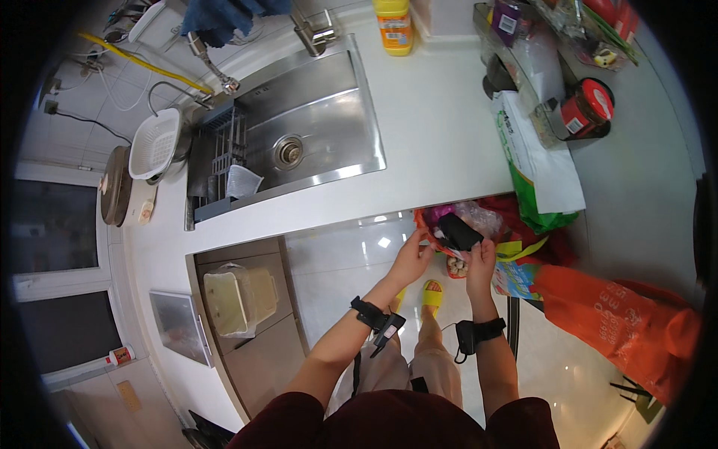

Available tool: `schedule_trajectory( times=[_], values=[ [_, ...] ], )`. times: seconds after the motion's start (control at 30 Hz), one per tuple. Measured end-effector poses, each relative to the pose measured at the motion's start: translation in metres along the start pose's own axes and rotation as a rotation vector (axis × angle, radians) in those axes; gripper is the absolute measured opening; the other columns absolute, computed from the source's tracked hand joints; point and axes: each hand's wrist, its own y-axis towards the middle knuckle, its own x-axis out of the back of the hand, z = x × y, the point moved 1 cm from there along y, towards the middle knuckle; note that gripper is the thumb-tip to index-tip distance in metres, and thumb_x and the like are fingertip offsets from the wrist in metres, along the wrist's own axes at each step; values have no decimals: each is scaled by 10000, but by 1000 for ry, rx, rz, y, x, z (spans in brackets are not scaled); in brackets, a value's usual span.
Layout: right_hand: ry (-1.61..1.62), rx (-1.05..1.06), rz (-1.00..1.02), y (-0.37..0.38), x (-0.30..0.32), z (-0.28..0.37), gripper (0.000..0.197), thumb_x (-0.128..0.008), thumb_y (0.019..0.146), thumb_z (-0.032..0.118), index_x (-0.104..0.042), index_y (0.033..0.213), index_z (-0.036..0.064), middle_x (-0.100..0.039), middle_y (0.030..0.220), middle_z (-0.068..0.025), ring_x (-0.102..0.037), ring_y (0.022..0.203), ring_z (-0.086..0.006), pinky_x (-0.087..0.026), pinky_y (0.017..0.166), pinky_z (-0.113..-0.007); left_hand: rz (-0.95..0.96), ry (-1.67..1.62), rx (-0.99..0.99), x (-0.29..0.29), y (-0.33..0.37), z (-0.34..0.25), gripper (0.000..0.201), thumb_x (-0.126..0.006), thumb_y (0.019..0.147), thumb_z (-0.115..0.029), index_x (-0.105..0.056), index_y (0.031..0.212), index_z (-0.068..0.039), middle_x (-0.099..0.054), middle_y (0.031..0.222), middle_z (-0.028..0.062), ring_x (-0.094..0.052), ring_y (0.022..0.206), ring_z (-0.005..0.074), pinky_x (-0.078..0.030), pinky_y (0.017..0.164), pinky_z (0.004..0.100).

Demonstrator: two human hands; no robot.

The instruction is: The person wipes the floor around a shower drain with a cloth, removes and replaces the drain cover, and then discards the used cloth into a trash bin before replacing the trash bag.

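My left hand is closed on the rim of an orange-red bag below the counter's front edge. Beside it, my right hand grips the end of a soft-looking black bundle, whose exact kind I cannot make out. The bundle lies across the bag's mouth, over clear crinkled plastic and something purple. Just under my hands, small pale round items show in a red-edged container. Both of my wrists carry black straps with small devices.
A steel sink with a dish rack is set into the white counter. At right hang a green-and-white packet and a large orange bag. A lined bin is at left. A yellow bottle stands behind.
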Motion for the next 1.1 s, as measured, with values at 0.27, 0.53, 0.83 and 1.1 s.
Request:
schedule_trajectory(
  times=[0.27, 0.53, 0.83, 1.1],
  values=[
    [-65, 184, 348, -80, 7, 65, 571, -591, 813, -60, -356, 1326, 36, -442, 1273, -125, -522, 1133, -226, -474, 900, -315, 101, -595, 340, -3, -46, -95, 475, -538, 950, -257, -348, 1323, -33, -539, 1145, 101, -587, 953, 154, -516, 797, 266],
    [-519, 477, 410, -138, -19, 135, 450, -458, 697, -82, -601, 1120, -25, -626, 1026, -146, -597, 1040, -242, -449, 901, -308, 12, -710, 241, 48, -91, -112, 522, -651, 873, -192, -400, 1297, -20, -555, 1098, 94, -574, 982, 159, -505, 835, 290],
    [-126, 286, 337, -152, -4, 195, 238, -482, 957, 128, -563, 1123, -23, -632, 975, -35, -579, 806, -77, -501, 682, -248, 188, -917, 355, 129, -137, -93, 423, -596, 904, -250, -501, 1238, -8, -602, 1143, 121, -619, 1006, 200, -527, 862, 324],
    [-71, 342, 182, -165, 20, 244, 305, -478, 981, 276, -535, 1097, -1, -635, 1003, -86, -650, 830, -146, -556, 684, -278, -101, -803, 204, 201, -205, -68, 369, -610, 893, -161, -525, 1218, -9, -622, 1114, 100, -632, 963, 178, -540, 833, 311]
  ],
)
